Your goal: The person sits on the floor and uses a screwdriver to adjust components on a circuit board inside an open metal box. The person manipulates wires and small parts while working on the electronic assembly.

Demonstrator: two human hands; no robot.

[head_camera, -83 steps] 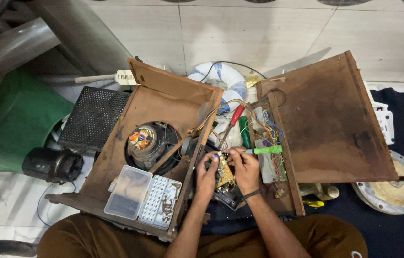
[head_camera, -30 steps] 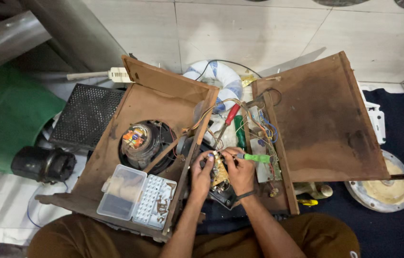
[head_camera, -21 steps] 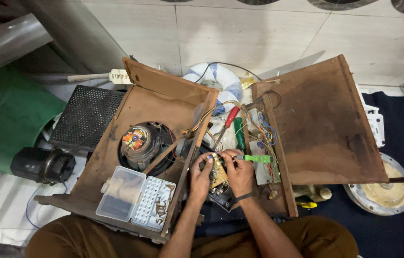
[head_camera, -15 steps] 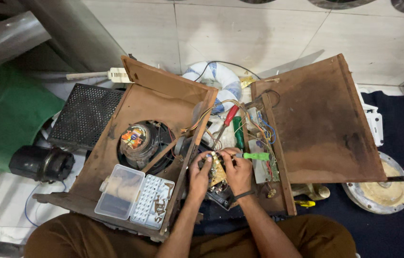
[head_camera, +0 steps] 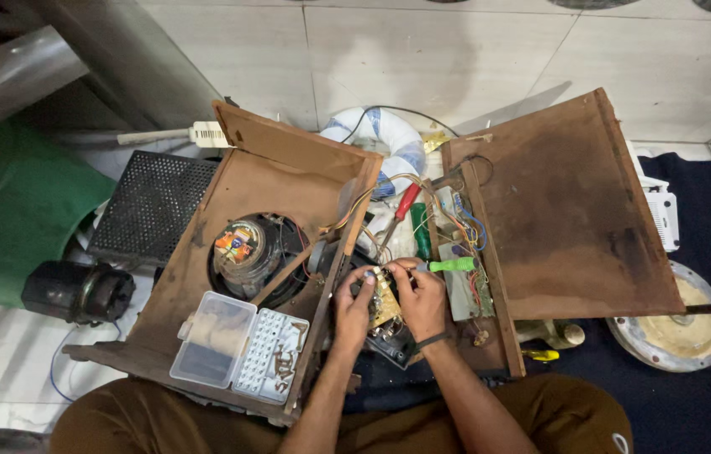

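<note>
Circuit board: a small yellowish circuit board (head_camera: 385, 300) sits low in the gap between the two wooden cabinet halves, pinched from both sides.
Left hand: the left hand (head_camera: 354, 301) curls round the board's left edge, fingertips on its top corner, gripping it.
Right hand: the right hand (head_camera: 421, 296) clasps the board's right edge, with a green-handled screwdriver (head_camera: 451, 265) lying across just above the knuckles; whether the fingers also grip that tool I cannot tell.
Since earlier: both hands have stayed on the board in the same spot; the green screwdriver, which lay further up and right 2.8 s ago, is now close against the right hand.
Left of the hands: the open wooden speaker cabinet (head_camera: 267, 181) with a round speaker (head_camera: 244, 249) in it, and a clear plastic parts box (head_camera: 238, 345) resting on its lower edge.
Right of the hands: the cabinet's brown back panel (head_camera: 565, 202), with coloured wires (head_camera: 456, 223) along its inner edge.
Above the hands: a red-handled screwdriver (head_camera: 406, 203) and a dark green tool handle (head_camera: 420, 241), crowding the gap.
Further off: a black mesh grille (head_camera: 152, 206) and a dark motor (head_camera: 78, 291) on the tiled floor.
</note>
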